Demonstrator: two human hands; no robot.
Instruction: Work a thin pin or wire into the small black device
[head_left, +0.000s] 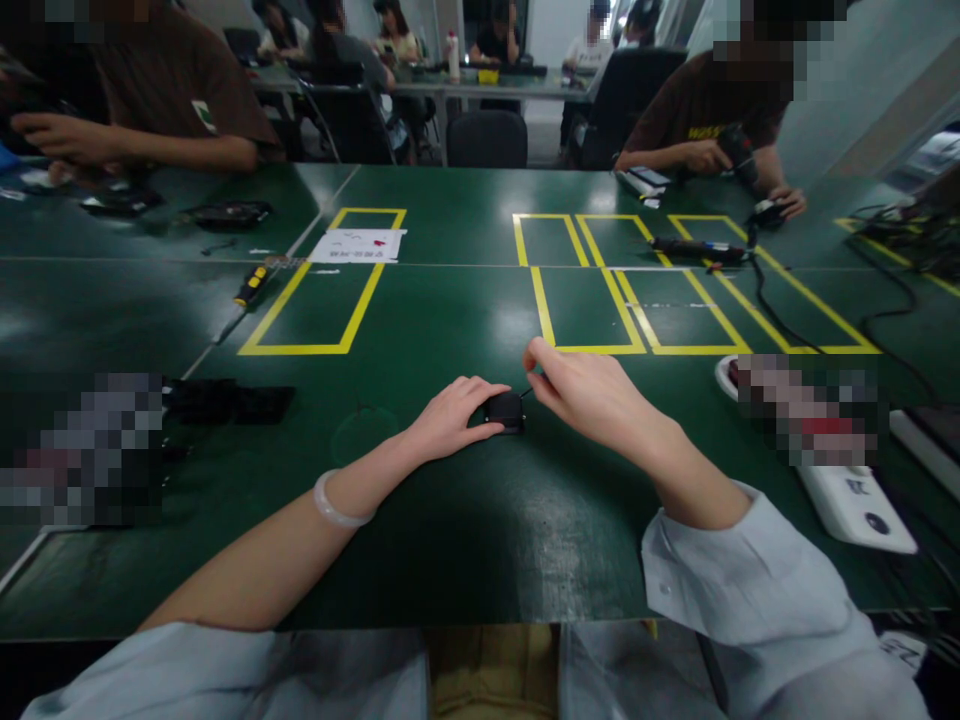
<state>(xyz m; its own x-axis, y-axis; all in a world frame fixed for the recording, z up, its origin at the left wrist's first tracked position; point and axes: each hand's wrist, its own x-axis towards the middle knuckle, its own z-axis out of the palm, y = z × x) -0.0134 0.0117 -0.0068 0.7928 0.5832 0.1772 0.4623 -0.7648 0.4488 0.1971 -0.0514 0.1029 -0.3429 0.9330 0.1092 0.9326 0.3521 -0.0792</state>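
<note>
A small black box-shaped part [506, 410] rests on the green table in front of me. My left hand [459, 418] is closed on it, fingers over the far side and thumb along the near side. On its right, my right hand [577, 392] is closed in a pinch, with the fingertips raised just above the table. A thin dark rod or wire [527, 391] runs from those fingers to the right edge of the part. What exactly it is cannot be made out, as the fingers hide most of it.
Yellow tape outlines [347, 349] mark the green tabletop [450, 540]. A yellow-black screwdriver [252, 286] lies left, a black electric screwdriver [697, 249] right. A white power strip [855, 508] with cables is at right. Black parts [240, 402] lie left. Two people work across the table.
</note>
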